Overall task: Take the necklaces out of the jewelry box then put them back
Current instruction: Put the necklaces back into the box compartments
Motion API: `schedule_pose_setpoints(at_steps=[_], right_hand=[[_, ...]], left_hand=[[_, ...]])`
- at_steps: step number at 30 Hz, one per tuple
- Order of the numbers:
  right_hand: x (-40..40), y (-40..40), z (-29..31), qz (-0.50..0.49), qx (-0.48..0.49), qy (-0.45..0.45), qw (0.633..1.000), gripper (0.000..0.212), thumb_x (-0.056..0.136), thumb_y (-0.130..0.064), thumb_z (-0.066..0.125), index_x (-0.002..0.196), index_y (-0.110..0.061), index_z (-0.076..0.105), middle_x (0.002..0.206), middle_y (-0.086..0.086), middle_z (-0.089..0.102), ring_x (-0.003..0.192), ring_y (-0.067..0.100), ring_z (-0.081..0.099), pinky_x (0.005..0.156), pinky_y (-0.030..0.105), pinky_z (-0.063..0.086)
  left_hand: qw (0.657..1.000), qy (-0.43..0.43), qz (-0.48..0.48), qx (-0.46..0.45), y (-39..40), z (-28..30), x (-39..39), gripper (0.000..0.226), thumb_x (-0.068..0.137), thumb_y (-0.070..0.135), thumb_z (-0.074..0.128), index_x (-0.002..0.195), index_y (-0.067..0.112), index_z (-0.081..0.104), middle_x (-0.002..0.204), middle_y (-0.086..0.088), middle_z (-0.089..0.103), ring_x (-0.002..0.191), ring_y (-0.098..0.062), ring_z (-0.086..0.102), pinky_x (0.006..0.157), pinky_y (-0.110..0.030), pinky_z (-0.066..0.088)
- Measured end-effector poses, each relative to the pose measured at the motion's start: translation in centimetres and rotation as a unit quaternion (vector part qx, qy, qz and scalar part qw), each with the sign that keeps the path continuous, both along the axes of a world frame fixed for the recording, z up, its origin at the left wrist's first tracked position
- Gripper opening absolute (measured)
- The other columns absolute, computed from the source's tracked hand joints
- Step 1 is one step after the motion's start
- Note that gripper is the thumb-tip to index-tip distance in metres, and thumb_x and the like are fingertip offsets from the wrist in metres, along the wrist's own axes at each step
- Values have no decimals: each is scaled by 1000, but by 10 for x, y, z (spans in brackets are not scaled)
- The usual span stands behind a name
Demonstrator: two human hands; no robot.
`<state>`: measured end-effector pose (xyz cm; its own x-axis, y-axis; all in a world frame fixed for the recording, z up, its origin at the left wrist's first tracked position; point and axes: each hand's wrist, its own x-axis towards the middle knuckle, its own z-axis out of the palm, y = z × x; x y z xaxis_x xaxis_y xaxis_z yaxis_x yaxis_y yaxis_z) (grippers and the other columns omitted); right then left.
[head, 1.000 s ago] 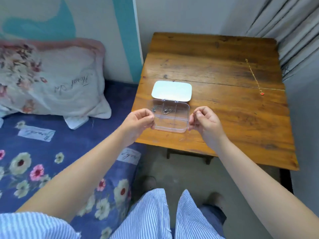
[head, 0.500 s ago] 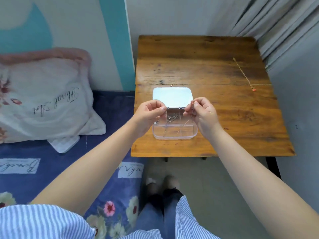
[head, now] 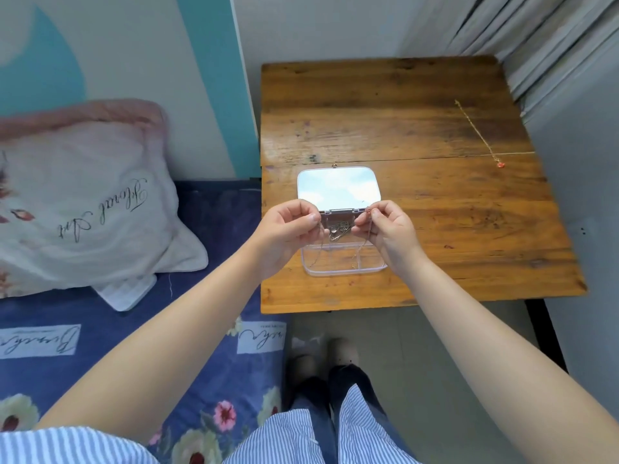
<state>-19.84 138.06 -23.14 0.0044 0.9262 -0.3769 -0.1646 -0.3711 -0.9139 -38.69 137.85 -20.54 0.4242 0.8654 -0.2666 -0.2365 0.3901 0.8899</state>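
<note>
Clear plastic forms the jewelry box (head: 341,266), which sits open on the wooden surface (head: 402,128) near its front edge. The lid (head: 338,192) lies folded back flat behind the tray, its inner face reflecting light. Dividers split the tray into compartments; a tangle of silver-coloured pieces (head: 338,231) rests in a rear compartment.

Both hands are raised just above the box. The left hand (head: 288,229) has its fingers (head: 310,218) pinched together on one end of a thin chain (head: 320,252). The right hand (head: 388,229) has its fingers (head: 363,226) pinched together on the other end. From each pinch a strand of the chain hangs down over the front compartments; whether the lowest part touches the tray floor cannot be determined.

A second necklace (head: 477,133), gold-coloured with a small red pendant (head: 500,164), lies stretched out on the surface well apart from the box, toward the right rear.

To the left of the surface is a bed with a blue floral sheet (head: 100,329) and a pale pillow (head: 83,202).
</note>
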Motion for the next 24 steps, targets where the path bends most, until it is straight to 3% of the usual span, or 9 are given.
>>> schedule_pose_setpoints(at_steps=[2, 5, 11, 16, 18, 20, 22, 24], right_hand=[[0, 0, 2, 0, 2, -4, 1000, 30, 98, -2, 29, 77, -14, 46, 73, 8, 54, 59, 13, 58, 65, 23, 54], [-1, 1, 2, 8, 3, -2, 1000, 30, 98, -1, 28, 77, -13, 46, 73, 8, 55, 59, 13, 58, 65, 24, 53], [-2, 3, -17, 16, -13, -56, 998, 31, 96, 1, 32, 74, -14, 47, 73, 6, 55, 65, 15, 58, 70, 24, 52], [1, 1, -47, 41, -62, -190, 979, 23, 94, -2, 39, 80, -13, 54, 87, 6, 62, 90, 22, 57, 92, 39, 47], [2, 0, -55, 95, -84, -266, 956, 17, 93, -5, 42, 98, -5, 59, 105, 13, 63, 99, 22, 55, 91, 35, 44], [4, 0, -61, 131, -94, -314, 935, 23, 92, -5, 43, 110, -2, 58, 117, 16, 61, 105, 24, 54, 90, 32, 43], [9, 4, -65, 137, -80, -354, 922, 26, 91, -3, 42, 111, -1, 58, 119, 16, 60, 102, 25, 55, 90, 33, 44], [18, 12, -64, 110, -32, -416, 902, 26, 89, -1, 44, 111, 3, 58, 119, 19, 59, 107, 28, 54, 93, 33, 41]], left_hand=[[1000, -7, -2, 3, 2, 7, 2, 31, 78, 5, 49, 57, 20, 66, 48, 8, 62, 50, -4, 62, 71, -21, 57], [1000, 7, 5, 7, 4, 12, 3, 16, 79, 4, 50, 67, 10, 57, 47, 7, 62, 50, -3, 62, 67, -18, 57], [985, 165, -35, 29, 6, -13, 7, 31, 91, -6, 50, 67, 14, 56, 54, 11, 64, 54, 3, 60, 62, -11, 54], [961, 275, 8, -6, 10, -46, 22, 28, 91, 5, 55, 67, 18, 55, 67, 1, 57, 64, -10, 55, 75, -27, 50], [938, 347, -7, -17, 11, -61, 29, 18, 93, 14, 55, 75, 18, 57, 72, 3, 59, 72, -14, 57, 77, -32, 48], [884, 462, -72, -9, 11, -76, 34, 14, 93, 24, 53, 96, 12, 61, 87, 0, 62, 86, -19, 59, 75, -30, 46], [824, 559, -96, -15, 10, -89, 36, 24, 93, 24, 50, 110, 8, 58, 103, -5, 63, 91, -22, 57, 73, -33, 46], [793, 603, -77, -27, 4, -93, 34, 25, 93, 20, 49, 114, 7, 52, 106, -9, 62, 84, -22, 53, 65, -34, 43]])
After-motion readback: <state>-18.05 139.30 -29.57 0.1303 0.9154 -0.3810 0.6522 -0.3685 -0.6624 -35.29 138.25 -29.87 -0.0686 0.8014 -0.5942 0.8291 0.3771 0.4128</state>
